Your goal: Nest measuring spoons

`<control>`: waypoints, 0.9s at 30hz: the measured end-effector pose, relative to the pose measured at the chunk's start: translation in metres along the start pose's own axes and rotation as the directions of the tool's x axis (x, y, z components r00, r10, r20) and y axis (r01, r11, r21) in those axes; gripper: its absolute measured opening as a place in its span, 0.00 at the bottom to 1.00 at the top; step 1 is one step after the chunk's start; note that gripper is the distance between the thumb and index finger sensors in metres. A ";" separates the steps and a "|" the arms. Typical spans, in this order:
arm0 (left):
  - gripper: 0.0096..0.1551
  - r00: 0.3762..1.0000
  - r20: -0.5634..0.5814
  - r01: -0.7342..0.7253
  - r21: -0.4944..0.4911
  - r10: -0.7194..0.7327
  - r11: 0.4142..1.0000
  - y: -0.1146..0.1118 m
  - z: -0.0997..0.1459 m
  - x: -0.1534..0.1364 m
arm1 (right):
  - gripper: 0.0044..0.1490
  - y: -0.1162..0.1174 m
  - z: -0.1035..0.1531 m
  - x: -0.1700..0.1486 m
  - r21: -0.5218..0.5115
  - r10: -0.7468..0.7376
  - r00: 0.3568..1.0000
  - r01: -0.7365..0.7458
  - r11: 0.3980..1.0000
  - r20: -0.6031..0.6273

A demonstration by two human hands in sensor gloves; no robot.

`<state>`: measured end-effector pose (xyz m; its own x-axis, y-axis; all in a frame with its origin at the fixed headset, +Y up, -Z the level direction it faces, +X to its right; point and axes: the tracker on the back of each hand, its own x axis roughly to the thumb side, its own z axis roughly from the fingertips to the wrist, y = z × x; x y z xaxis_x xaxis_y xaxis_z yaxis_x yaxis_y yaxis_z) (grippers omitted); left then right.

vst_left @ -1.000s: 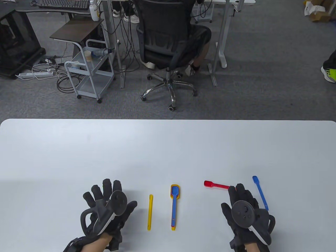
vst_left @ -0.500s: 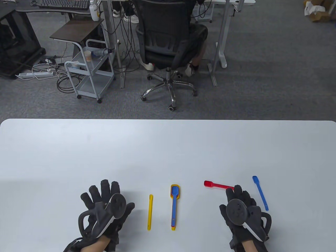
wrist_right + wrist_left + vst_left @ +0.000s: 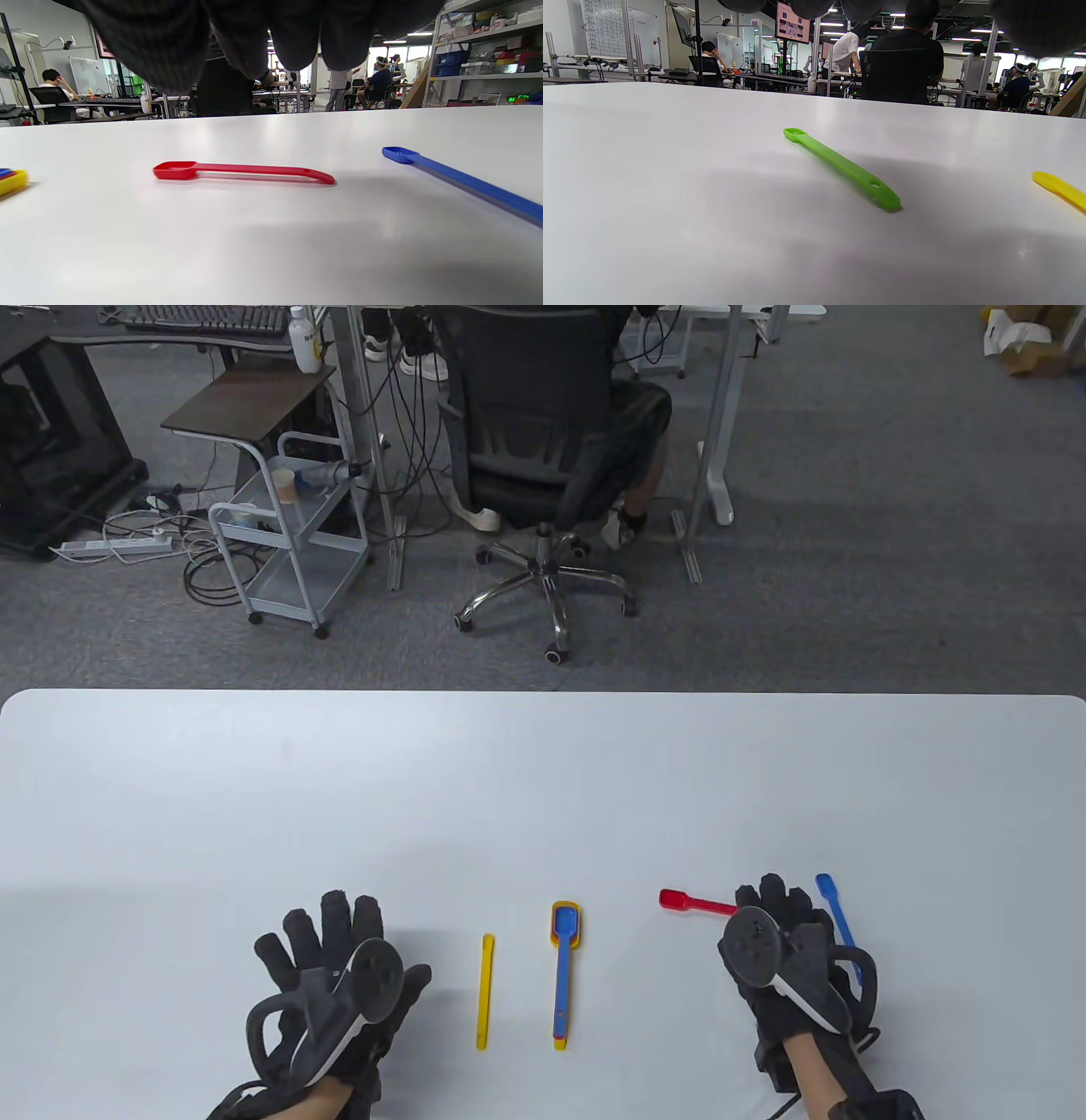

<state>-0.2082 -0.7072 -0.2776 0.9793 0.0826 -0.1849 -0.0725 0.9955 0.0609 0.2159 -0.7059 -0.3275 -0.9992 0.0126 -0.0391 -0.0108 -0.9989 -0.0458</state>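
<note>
white table (image 3: 543,780), grey carpet (image 3: 848,602), office chair (image 3: 534,432) beyond.

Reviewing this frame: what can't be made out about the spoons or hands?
- Green spoon: hidden under the left hand in the table view.
- Red spoon handle end: table view, covered by the right hand.
- Small blue spoon: handle cut off by the right wrist view's edge.

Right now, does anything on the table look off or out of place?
Nothing damaged or spilled. The red spoon, the thin blue spoon, the yellow stick and the green spoon lie scattered at different angles, apart from the nested blue-on-yellow pair.
</note>
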 end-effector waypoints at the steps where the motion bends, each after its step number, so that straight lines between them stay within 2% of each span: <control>1: 0.60 1.000 -0.002 -0.001 0.005 0.001 1.000 0.000 0.000 0.000 | 0.43 0.000 -0.005 -0.001 0.011 0.008 1.000 -0.008 1.000 0.005; 12: 0.60 1.000 -0.006 0.011 0.012 -0.011 1.000 0.000 0.000 -0.002 | 0.42 0.023 -0.046 -0.006 0.143 0.088 0.995 -0.093 0.985 0.042; 27: 0.60 1.000 -0.022 0.000 0.001 0.000 1.000 -0.001 0.000 -0.005 | 0.32 0.041 -0.059 -0.011 0.103 0.150 0.984 -0.160 0.982 0.095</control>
<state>-0.2133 -0.7082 -0.2768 0.9750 0.0835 -0.2060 -0.0722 0.9955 0.0618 0.2284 -0.7444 -0.3876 -0.9886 -0.1421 0.0497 0.1451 -0.9873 0.0640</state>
